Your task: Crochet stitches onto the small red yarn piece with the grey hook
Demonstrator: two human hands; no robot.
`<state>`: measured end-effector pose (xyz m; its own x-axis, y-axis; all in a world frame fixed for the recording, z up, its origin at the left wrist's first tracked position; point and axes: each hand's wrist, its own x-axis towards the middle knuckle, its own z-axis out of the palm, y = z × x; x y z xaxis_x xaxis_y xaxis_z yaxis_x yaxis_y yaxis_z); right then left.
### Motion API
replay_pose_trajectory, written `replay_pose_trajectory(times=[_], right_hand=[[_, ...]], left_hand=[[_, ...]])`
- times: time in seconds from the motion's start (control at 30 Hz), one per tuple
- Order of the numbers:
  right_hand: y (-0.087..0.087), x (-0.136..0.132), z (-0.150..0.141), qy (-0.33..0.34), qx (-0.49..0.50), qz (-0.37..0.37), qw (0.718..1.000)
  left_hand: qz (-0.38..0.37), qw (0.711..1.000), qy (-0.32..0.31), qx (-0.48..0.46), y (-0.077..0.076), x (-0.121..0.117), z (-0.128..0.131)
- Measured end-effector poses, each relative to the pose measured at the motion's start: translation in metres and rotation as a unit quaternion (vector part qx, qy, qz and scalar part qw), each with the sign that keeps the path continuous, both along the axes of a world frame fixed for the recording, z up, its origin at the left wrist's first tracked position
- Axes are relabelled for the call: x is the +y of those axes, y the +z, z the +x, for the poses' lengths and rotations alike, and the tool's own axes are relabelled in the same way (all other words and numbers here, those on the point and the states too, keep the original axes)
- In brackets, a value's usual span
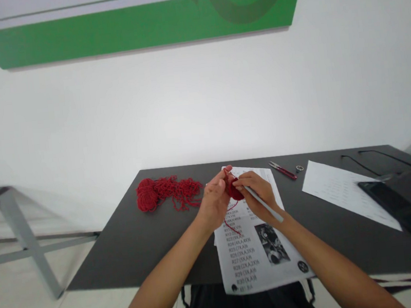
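Head view: both grips pinch red crochet piece.

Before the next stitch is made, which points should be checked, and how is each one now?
1. Left hand pinches the red crochet piece: ok.
2. Right hand grips the crochet hook: ok.
3. Hook tip inside a loop: cannot tell, fingers hide it.
4. Loose yarn pile untangled: not ok, it lies in a heap.
5. Pattern sheet readable under the hands: ok.
6. Scissors lie on the table: ok.

Red yarn, red crochet piece, dark grey table, white printed sheet, red-handled scissors
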<state>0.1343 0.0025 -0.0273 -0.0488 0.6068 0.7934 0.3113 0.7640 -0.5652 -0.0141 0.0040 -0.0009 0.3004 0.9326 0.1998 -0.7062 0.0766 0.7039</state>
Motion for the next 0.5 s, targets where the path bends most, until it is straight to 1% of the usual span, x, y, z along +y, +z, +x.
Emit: replay_pose_trajectory(times=[0.07, 0.13, 0.2, 0.27, 0.37, 0.5], right_hand=[[0.0, -0.003, -0.001, -0.024, -0.014, 0.019, 0.999], [0.0, -0.007, -0.002, -0.02, -0.021, 0.028, 0.999], [0.001, -0.01, -0.003, -0.007, -0.02, 0.022, 1.0], [0.001, -0.013, -0.005, -0.008, 0.003, 0.004, 1.0], [0.002, -0.017, -0.009, -0.013, 0.05, -0.008, 0.999], [0.002, -0.021, -0.015, -0.004, 0.099, -0.025, 0.995]], left_hand=[[0.043, 0.995, 0.058, 0.066, -0.004, -0.002, 0.004], [0.063, 0.985, 0.106, 0.118, -0.007, -0.003, 0.006], [0.064, 0.979, 0.142, 0.133, -0.011, -0.002, 0.006], [0.057, 0.976, 0.171, 0.12, -0.013, -0.001, 0.007], [0.053, 0.975, 0.193, 0.101, -0.014, -0.001, 0.009], [0.051, 0.976, 0.19, 0.092, -0.015, -0.005, 0.012]])
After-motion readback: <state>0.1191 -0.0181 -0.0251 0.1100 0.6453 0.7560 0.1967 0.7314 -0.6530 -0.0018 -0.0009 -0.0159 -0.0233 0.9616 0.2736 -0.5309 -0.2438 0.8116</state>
